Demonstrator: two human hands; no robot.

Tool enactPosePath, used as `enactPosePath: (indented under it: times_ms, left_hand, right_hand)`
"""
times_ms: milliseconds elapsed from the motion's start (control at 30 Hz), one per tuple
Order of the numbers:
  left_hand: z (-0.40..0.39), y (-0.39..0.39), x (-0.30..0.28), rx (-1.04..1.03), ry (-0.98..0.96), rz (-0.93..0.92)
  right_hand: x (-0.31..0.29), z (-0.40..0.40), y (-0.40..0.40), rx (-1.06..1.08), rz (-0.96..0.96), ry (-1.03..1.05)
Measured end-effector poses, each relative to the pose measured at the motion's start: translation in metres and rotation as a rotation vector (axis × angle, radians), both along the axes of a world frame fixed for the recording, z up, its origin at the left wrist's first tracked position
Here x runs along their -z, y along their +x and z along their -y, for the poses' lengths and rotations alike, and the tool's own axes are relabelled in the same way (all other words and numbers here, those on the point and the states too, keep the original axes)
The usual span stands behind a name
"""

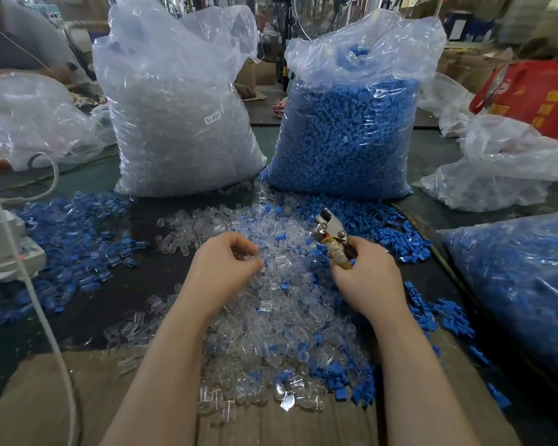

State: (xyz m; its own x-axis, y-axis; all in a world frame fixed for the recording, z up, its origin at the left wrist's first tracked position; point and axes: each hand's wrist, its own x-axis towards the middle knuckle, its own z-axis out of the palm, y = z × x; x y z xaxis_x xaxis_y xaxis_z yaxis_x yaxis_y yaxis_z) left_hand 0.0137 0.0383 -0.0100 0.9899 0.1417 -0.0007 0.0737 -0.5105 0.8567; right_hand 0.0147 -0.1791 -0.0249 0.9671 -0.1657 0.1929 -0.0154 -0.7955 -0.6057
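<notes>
A heap of small clear plastic parts (271, 304) lies in the middle of the dark table, mixed with a few blue ones. My left hand (226, 265) hovers over the heap with curled fingers pinching a small clear part. My right hand (364, 275) grips the wrapped handle of a metal plier-like tool (331, 230), whose head points up and to the left. Loose blue plastic parts (397, 233) are spread to the right of the tool, and more blue parts (74, 239) cover the table at the left.
Behind the heap stand a tall bag of clear parts (178, 130) and a tall bag of blue parts (351, 130). Another blue-filled bag (522, 284) lies at right. A white cable (36, 294) runs down the left. Cardboard (62, 397) covers the near edge.
</notes>
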Motion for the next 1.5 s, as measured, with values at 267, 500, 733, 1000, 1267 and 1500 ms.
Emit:
enactPosePath:
  times_ms: [267, 500, 733, 1000, 1267, 1500]
  left_hand:
    - [0.007, -0.004, -0.009, 0.029, -0.158, -0.005]
    - [0.011, -0.009, -0.015, 0.032, -0.262, -0.013]
    - [0.019, -0.010, -0.023, -0.042, -0.353, 0.022]
    - [0.051, -0.014, -0.028, 0.058, -0.667, -0.006]
    - [0.053, -0.017, -0.028, 0.037, -0.659, 0.019]
    - [0.053, -0.018, -0.028, 0.012, -0.624, 0.028]
  right_hand:
    - [-0.004, -0.001, 0.000, -0.046, -0.122, -0.147]
    - [-0.003, -0.006, -0.001, -0.052, -0.108, -0.130]
    - [-0.010, -0.007, -0.006, -0.088, 0.088, 0.376]
    - [-0.020, -0.017, -0.012, -0.312, 0.162, 0.597]
    - [-0.019, -0.020, -0.014, -0.349, 0.159, 0.678]
    - [-0.022, -0.021, -0.015, -0.369, 0.148, 0.664]
